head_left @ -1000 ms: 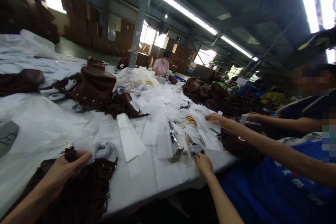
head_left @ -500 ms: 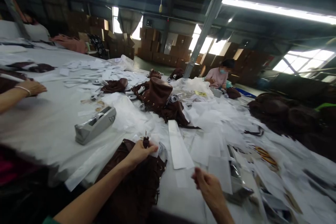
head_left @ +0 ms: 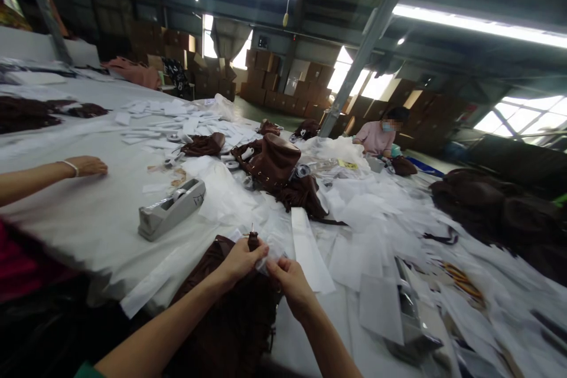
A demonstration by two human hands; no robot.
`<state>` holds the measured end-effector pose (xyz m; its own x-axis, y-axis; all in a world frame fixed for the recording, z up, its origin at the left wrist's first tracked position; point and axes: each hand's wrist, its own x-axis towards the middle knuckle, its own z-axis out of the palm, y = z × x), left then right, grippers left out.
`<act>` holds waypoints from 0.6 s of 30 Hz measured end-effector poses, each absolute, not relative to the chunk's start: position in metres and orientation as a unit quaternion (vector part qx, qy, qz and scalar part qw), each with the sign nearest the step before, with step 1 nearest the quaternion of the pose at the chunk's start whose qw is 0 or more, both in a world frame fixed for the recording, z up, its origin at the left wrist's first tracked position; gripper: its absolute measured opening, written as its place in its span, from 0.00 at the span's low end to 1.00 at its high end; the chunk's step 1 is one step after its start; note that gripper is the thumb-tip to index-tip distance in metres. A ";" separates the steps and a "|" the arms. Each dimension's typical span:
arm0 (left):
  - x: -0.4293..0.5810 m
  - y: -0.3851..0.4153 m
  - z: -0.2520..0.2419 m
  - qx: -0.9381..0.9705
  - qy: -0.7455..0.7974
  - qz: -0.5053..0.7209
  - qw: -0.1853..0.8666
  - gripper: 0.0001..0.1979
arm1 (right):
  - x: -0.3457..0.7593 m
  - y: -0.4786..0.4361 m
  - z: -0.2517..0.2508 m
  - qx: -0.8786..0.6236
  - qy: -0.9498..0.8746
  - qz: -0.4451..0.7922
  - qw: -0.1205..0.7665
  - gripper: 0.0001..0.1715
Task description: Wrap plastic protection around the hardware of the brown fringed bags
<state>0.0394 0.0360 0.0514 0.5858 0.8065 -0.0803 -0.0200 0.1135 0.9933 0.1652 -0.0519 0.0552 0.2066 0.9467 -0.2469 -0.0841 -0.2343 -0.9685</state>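
My left hand point(head_left: 239, 263) pinches the end of a dark brown strap point(head_left: 253, 240), from which a thin metal pin sticks up. Close against it, the closed fingertips of my right hand point(head_left: 295, 289) grip a whitish, see-through wrapping point(head_left: 271, 252), probably plastic film. Below both forearms lies a dark brown fringed bag point(head_left: 212, 319) at the table's near edge, partly covered by my arms. A white paper strip point(head_left: 308, 257) lies just beyond my right hand.
A grey tape dispenser point(head_left: 172, 209) stands left, another point(head_left: 410, 313) right. Brown bags point(head_left: 277, 162) lie mid-table among white sheets point(head_left: 376, 207). A co-worker's hand point(head_left: 88, 166) rests at left; a masked person point(head_left: 376, 136) sits across. Orange-handled scissors point(head_left: 463, 283) lie right.
My right hand has moved left to meet my left hand and now grips the wrapping. The co-worker's hand at left has come away from the brown item. The view has shifted slightly.
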 end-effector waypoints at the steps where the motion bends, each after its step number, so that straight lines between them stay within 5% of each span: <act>1: 0.040 0.037 0.051 0.592 0.334 0.305 0.667 0.18 | 0.164 -0.051 0.053 -0.591 -0.356 0.519 0.504 0.26; 18: 0.040 0.046 0.043 0.695 0.349 0.253 0.576 0.23 | 0.168 -0.046 0.055 -0.513 -0.173 0.557 0.630 0.18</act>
